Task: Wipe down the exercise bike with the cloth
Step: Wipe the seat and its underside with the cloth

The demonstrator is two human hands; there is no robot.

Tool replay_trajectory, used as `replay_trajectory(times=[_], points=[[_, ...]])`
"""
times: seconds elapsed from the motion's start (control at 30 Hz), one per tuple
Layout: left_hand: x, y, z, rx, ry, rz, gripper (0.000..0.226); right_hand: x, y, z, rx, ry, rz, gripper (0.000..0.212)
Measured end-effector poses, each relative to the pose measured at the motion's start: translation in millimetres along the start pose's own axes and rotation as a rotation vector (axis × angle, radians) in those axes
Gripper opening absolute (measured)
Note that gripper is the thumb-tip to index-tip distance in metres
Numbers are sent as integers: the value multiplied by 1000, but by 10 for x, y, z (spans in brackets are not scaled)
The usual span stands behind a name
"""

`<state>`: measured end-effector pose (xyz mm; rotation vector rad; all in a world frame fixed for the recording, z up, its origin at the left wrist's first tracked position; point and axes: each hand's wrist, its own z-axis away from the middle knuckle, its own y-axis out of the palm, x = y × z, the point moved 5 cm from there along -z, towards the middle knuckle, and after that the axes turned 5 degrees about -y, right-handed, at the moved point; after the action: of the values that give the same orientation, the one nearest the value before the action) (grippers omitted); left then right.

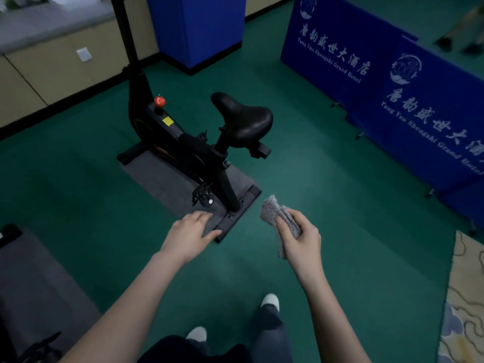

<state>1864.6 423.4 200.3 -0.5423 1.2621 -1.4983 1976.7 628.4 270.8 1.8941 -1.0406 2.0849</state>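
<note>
1. My right hand (298,237) is curled round a crumpled grey fuzzy cloth (277,218), thumb across its front. The cloth sticks out above my fingers and hangs a little below my palm.
2. My left hand (191,231) holds nothing. Its fingers are straight and loosely spread, reaching toward the bike's rear base bar (238,216). I cannot tell whether they touch it.
3. The cloth is clear of the black exercise bike (183,142), held just to the right of the base bar.
4. The bike has a black padded saddle (243,119) and a red knob (159,101) on its frame. It stands on a grey rectangular mat (162,182).
5. The mat lies on a smooth green floor (340,205).
6. Blue printed banners (432,121) stand to the right, a blue padded column (204,27) behind, beige cabinets (52,66) to the left, and a patterned rug (463,297) at the right edge.
</note>
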Motion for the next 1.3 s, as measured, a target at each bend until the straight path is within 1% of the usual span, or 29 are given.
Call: replay_trajectory(times=[0.27, 0.47, 0.7, 1.0, 1.17, 1.23, 1.3], points=[[-1120, -75, -623, -60, -61, 88, 62, -314, -871, -1097, 69, -55, 1, 19], [-1431, -238, -1041, -124, -129, 83, 63, -448, -1054, -1691, 121, -45, -33, 22], [-1352, -462, -1677, -175, -221, 135, 64, -494, -817, -2457, 206, -52, -9, 25], [-820, -776, -2572, -221, -373, 292, 68, -346, -71, -3507, 323, -72, 44, 24], [-595, -890, -2874, -221, -431, 372, 67, -280, 265, -3871, 379, -94, 48, 22], [-560, -899, -2968, -223, -438, 440, 65, -234, 384, -3986, 408, -127, 52, 18], [-531, -916, -3083, -237, -448, 528, 63, -185, 519, -4123, 442, -186, 69, 20]])
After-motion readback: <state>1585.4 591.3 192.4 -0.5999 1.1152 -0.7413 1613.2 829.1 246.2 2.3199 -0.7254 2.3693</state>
